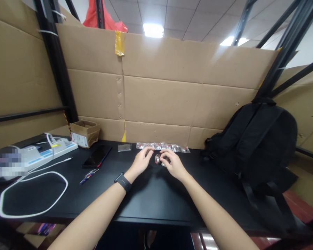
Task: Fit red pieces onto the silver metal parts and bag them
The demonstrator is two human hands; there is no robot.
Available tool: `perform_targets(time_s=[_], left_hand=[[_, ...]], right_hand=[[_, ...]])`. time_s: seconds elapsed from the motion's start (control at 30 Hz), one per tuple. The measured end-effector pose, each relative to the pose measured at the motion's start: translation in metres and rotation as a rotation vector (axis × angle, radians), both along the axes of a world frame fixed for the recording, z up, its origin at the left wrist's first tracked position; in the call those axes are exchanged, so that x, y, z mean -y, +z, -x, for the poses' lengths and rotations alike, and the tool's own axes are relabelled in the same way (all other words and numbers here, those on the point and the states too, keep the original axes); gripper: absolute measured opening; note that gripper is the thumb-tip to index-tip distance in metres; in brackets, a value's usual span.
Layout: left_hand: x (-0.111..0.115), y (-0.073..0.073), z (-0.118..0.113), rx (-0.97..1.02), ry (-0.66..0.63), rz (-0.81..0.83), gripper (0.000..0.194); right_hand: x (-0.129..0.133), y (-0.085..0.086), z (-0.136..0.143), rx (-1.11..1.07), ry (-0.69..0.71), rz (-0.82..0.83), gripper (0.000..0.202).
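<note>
On table point(151, 194) | right hand point(173, 163) pinches small metal part point(158, 159) | axis unclear

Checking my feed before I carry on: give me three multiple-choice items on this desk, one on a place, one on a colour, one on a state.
1. Where is the backpack?
A. right end of the table, against the cardboard wall
B. left end, on the power strip
C. under the table

2. What colour is the table top?
A. white
B. black
C. brown

3. What are the hands doing?
A. resting flat and apart
B. both at a small shiny part between them
C. lifting the phone

Answers:
1 A, it stands at the right by the cardboard wall.
2 B, the bare surface is black.
3 B, the left hand and right hand meet at the small shiny part.
</note>
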State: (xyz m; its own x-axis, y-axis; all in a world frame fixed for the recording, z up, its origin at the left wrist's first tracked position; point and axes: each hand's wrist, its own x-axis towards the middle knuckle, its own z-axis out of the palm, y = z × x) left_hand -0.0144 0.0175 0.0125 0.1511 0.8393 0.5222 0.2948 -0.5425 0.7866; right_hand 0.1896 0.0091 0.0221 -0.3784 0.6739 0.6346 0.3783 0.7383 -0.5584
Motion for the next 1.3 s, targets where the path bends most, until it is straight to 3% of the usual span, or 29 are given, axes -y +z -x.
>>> perform_targets(time_s=[0.27, 0.5, 0.83, 0.93, 1.03, 1.13, 1.3], left_hand=[[0.014, 0.004, -0.003, -0.366, -0.028, -0.104, 0.021], [0.010, 0.004, 0.004, -0.624, -0.048, 0.055, 0.025], [0.003, -0.007, 0.001, -0.625, 0.126, 0.011, 0.015], [0.000, -0.012, 0.000, -0.622, 0.167, 0.023, 0.015], [-0.002, -0.017, 0.000, -0.646, 0.178, 0.041, 0.018], [-0.002, -0.019, 0.000, -0.676, 0.175, 0.057, 0.020], [-0.003, -0.011, 0.006, -0.702, 0.145, 0.064, 0.022]], right_hand=[[-0.005, -0.008, -0.002, 0.094, 0.015, -0.024, 0.009], [-0.011, -0.012, -0.007, 0.140, 0.017, -0.101, 0.011], [-0.020, -0.016, -0.004, 0.163, -0.057, -0.033, 0.005], [-0.030, -0.017, -0.019, 0.219, -0.182, -0.060, 0.024], [-0.040, -0.023, -0.035, 0.317, -0.248, -0.023, 0.033], [-0.047, -0.030, -0.042, 0.365, -0.251, 0.064, 0.022], [-0.049, -0.032, -0.041, 0.333, -0.232, 0.105, 0.020]])
